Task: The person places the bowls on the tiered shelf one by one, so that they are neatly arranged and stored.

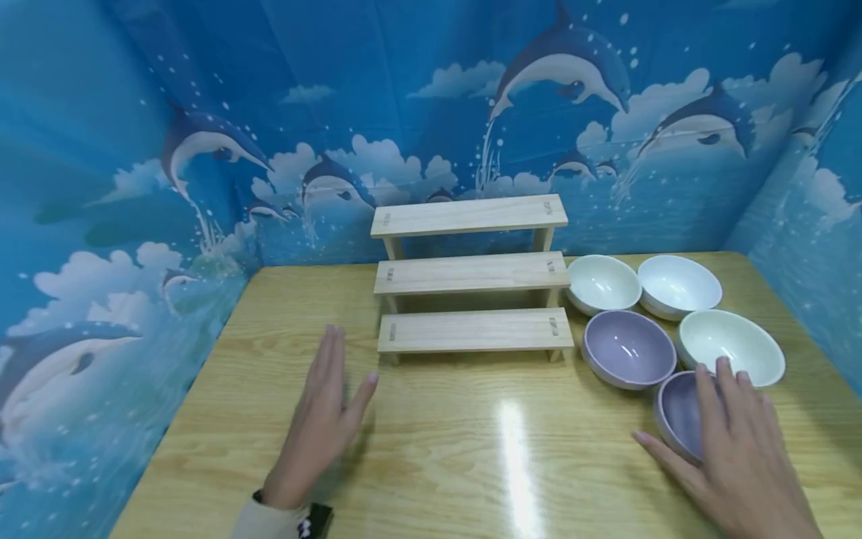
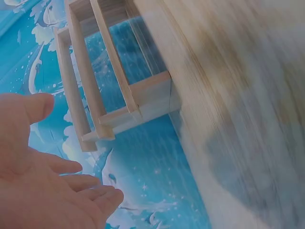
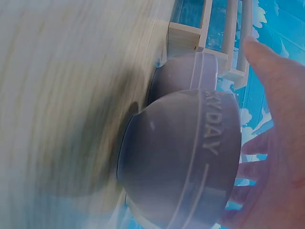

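Note:
My right hand is held, fingers spread, over the nearest purple bowl, hiding part of it. In the right wrist view the same purple bowl stands upright with raised lettering near its rim, and the fingers lie along its far side; whether they touch it I cannot tell. A second purple bowl sits just behind. My left hand hovers above the table with straight fingers and thumb apart, holding nothing. The three-tier wooden stand is the closest thing to it.
Behind the purple bowls are a pale green bowl, a white bowl and a wider pale green bowl, close together on the wooden table. A blue dolphin-print curtain encloses the back and sides.

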A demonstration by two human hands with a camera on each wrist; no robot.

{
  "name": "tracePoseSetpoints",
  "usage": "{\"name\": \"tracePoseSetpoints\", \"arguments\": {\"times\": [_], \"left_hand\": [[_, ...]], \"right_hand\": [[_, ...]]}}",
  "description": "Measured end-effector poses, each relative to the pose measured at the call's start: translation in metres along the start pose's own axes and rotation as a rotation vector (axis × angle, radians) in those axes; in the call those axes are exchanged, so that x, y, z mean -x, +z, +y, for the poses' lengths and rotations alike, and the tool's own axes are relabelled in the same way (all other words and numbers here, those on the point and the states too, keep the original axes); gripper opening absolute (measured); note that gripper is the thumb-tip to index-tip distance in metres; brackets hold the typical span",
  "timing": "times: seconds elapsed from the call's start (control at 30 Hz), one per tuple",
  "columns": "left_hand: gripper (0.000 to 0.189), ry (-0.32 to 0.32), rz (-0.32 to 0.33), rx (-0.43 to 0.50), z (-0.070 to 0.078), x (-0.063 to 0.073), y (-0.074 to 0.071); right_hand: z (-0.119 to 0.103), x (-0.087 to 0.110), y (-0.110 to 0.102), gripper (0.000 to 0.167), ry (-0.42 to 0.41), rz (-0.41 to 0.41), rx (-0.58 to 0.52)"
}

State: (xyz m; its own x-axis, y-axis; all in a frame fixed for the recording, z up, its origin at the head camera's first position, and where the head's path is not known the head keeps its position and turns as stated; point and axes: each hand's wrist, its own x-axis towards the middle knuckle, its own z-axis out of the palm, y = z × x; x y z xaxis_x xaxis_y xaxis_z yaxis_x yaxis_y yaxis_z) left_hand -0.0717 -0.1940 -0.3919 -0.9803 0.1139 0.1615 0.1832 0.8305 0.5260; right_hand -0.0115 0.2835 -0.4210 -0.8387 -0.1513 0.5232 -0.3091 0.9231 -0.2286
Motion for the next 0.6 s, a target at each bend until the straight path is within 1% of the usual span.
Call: {"name": "tracePoseSetpoints", "arguments": {"times": [0.07,0.17,0.23,0.33,0.4,0.47,0.5,0.6], "left_hand": [[0.084,-0.005,-0.007,0.048,-0.001,-0.004,0.001],[0.083,-0.03,-0.034,0.115,-0.002,-0.011,0.002],[0.082,-0.059,-0.054,0.165,-0.004,-0.017,0.003],[0.082,-0.12,-0.09,0.262,-0.007,-0.026,0.004],[0.082,-0.16,-0.103,0.332,-0.01,-0.03,0.006],[0.08,-0.197,-0.111,0.4,-0.013,-0.034,0.008],[0.078,-0.204,-0.11,0.43,-0.014,-0.036,0.009],[0.076,-0.229,-0.109,0.481,-0.017,-0.041,0.013]], "right_hand": [[0.001,0.0,0.0,0.12,-0.002,0.017,0.008],[0.001,0.0,-0.001,0.12,0.0,0.054,0.004],[0.001,0.001,-0.001,0.12,0.008,0.074,0.001],[0.002,0.003,-0.001,0.122,0.022,0.093,-0.006],[0.003,0.005,-0.001,0.123,0.048,0.077,-0.015],[0.003,0.007,-0.002,0.125,0.094,0.045,-0.023],[0.003,0.008,-0.002,0.125,0.119,0.028,-0.029],[0.003,0.01,-0.003,0.127,0.197,-0.021,-0.037]]}}
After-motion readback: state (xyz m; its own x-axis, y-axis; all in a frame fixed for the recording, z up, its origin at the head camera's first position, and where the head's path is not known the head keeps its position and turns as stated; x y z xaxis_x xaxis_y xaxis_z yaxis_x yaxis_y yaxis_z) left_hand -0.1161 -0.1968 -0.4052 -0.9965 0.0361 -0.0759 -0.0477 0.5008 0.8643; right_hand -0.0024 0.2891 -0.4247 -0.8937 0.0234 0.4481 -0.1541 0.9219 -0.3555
